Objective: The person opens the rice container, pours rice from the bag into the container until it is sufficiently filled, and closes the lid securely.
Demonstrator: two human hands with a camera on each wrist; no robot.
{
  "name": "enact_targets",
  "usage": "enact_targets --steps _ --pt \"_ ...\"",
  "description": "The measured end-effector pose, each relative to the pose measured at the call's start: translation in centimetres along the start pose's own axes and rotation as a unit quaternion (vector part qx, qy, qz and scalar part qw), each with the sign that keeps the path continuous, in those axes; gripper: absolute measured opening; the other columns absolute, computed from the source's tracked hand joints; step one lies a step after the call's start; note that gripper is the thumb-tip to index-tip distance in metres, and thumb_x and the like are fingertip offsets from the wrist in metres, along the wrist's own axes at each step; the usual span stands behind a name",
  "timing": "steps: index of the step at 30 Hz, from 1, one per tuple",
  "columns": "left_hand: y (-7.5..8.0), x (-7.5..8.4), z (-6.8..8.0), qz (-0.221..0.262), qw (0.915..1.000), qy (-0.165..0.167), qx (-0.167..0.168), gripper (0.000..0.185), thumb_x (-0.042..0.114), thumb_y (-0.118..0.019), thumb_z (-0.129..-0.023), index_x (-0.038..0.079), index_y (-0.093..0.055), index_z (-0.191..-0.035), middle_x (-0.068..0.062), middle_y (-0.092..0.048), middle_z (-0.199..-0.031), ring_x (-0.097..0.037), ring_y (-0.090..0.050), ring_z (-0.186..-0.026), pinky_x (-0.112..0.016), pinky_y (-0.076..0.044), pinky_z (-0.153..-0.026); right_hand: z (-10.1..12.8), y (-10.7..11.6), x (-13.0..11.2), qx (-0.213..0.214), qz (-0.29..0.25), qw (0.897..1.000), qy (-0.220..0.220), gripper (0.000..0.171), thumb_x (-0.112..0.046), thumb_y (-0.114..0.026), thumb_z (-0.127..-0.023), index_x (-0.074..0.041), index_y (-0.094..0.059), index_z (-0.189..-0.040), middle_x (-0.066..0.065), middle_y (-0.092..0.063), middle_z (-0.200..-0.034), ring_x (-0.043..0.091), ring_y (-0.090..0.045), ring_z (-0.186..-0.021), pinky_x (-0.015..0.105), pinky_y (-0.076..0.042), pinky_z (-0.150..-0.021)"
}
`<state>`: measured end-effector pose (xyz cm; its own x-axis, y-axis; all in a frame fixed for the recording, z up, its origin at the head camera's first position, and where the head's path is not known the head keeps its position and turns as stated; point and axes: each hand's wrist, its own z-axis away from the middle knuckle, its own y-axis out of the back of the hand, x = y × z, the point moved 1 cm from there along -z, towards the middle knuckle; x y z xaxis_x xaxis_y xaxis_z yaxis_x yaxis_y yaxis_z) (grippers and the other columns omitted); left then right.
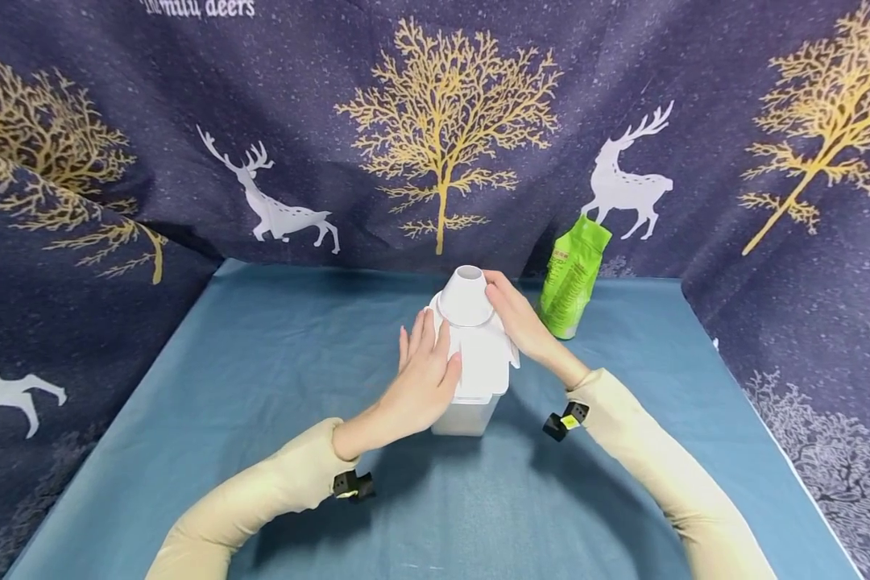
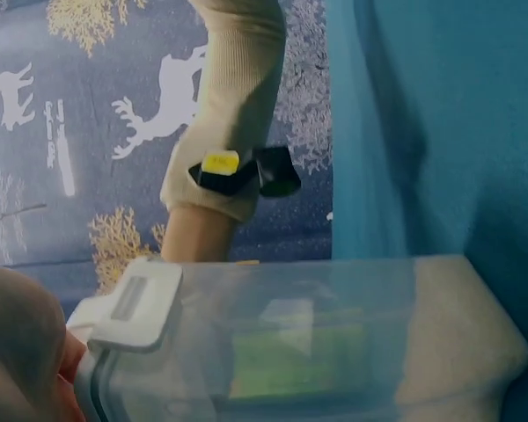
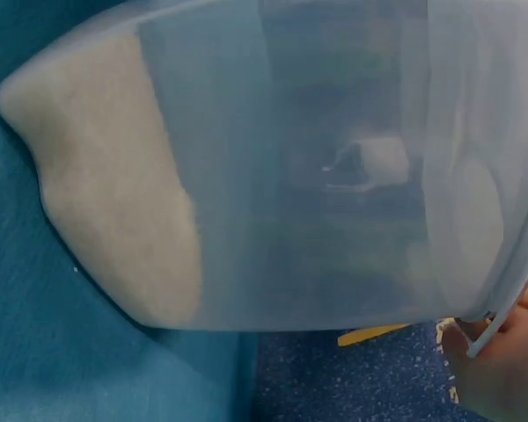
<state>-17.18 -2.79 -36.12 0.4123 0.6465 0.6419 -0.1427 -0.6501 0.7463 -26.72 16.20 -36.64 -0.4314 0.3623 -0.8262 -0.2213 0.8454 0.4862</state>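
A clear plastic container (image 1: 466,415) with a white lid (image 1: 484,362) stands at the table's middle. A white funnel (image 1: 466,296) sits upside down on the lid. My left hand (image 1: 424,372) lies flat against the lid's left side with its fingers straight. My right hand (image 1: 519,321) rests against the right side of the funnel and lid, fingers extended. The left wrist view shows the container (image 2: 317,334), its white latch (image 2: 130,304) and pale grains (image 2: 462,325) at its bottom. Close up in the right wrist view are the container (image 3: 334,167) and the grains (image 3: 106,185).
A green pouch (image 1: 573,278) stands upright just right of the funnel, near the back. The blue tablecloth (image 1: 261,362) is walled on three sides by a dark curtain (image 1: 442,121) with deer and trees. The right sleeve (image 2: 233,97) shows behind the container.
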Motion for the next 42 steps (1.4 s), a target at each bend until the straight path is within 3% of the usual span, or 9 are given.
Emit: enact_targets --steps 4,10,15,19,27,34,42 --pt "0.0 0.4 0.4 -0.013 0.9997 -0.021 -0.010 0.054 0.023 -0.028 -0.104 -0.006 -0.025 -0.149 -0.028 -0.003 -0.159 -0.036 0.010 -0.149 -0.058 0.007 -0.117 -0.2 0.2 -0.4 -0.034 -0.013 0.999 -0.032 0.043 -0.023 -0.040 -0.104 -0.008 -0.036 -0.144 0.015 -0.050 -0.137 0.026 -0.050 -0.124 0.044 -0.039 -0.104" --pt "-0.2 1.0 0.5 -0.039 0.9987 -0.033 -0.001 0.055 0.030 -0.031 -0.102 -0.006 -0.037 -0.144 -0.024 -0.023 -0.156 -0.033 -0.008 -0.150 -0.051 -0.004 -0.121 -0.1 0.5 -2.9 -0.054 0.031 0.997 -0.050 0.052 -0.016 -0.054 -0.099 -0.002 -0.035 -0.145 0.020 -0.050 -0.136 0.032 -0.050 -0.124 0.046 -0.040 -0.103" --pt "-0.6 1.4 0.3 -0.095 0.9936 -0.051 0.035 0.070 0.044 -0.049 -0.096 -0.010 -0.041 -0.140 -0.027 -0.032 -0.152 -0.035 -0.024 -0.147 -0.048 -0.019 -0.120 -0.8 0.5 -1.3 -0.052 0.048 0.996 -0.047 0.054 -0.018 -0.058 -0.097 -0.006 -0.038 -0.145 0.017 -0.053 -0.135 0.030 -0.053 -0.122 0.045 -0.043 -0.101" --pt "-0.8 1.5 0.3 -0.126 0.9885 -0.063 0.055 0.069 0.040 -0.057 -0.092 -0.010 -0.045 -0.137 -0.027 -0.038 -0.149 -0.037 -0.031 -0.143 -0.048 -0.025 -0.118 -0.9 0.4 -0.1 -0.044 0.056 0.997 -0.042 0.053 -0.023 -0.059 -0.096 -0.011 -0.040 -0.144 0.013 -0.055 -0.132 0.026 -0.056 -0.117 0.042 -0.045 -0.098" --pt "-0.8 1.5 0.2 -0.129 0.9878 -0.068 0.053 0.067 0.036 -0.057 -0.091 -0.013 -0.046 -0.135 -0.028 -0.041 -0.146 -0.036 -0.036 -0.141 -0.050 -0.027 -0.116 -0.8 0.1 -0.3 -0.041 0.040 0.997 -0.045 0.048 -0.019 -0.055 -0.099 -0.008 -0.039 -0.142 0.016 -0.057 -0.127 0.028 -0.058 -0.111 0.041 -0.046 -0.092" --pt "-0.5 1.4 0.1 -0.113 0.9905 -0.066 0.042 0.067 0.036 -0.058 -0.091 -0.013 -0.045 -0.136 -0.027 -0.040 -0.147 -0.034 -0.036 -0.142 -0.050 -0.024 -0.117 0.4 0.2 -4.2 -0.036 0.052 0.997 -0.047 0.046 -0.014 -0.051 -0.100 0.000 -0.038 -0.141 0.021 -0.056 -0.127 0.031 -0.058 -0.112 0.039 -0.047 -0.091" --pt "0.1 1.1 -0.2 -0.093 0.9938 -0.059 0.011 0.070 0.036 -0.060 -0.089 -0.011 -0.043 -0.138 -0.025 -0.038 -0.149 -0.034 -0.031 -0.144 -0.049 -0.023 -0.118 0.7 0.2 -4.9 -0.021 0.058 0.997 -0.050 0.044 -0.014 -0.054 -0.099 0.000 -0.041 -0.138 0.021 -0.058 -0.123 0.032 -0.060 -0.107 0.038 -0.047 -0.086"
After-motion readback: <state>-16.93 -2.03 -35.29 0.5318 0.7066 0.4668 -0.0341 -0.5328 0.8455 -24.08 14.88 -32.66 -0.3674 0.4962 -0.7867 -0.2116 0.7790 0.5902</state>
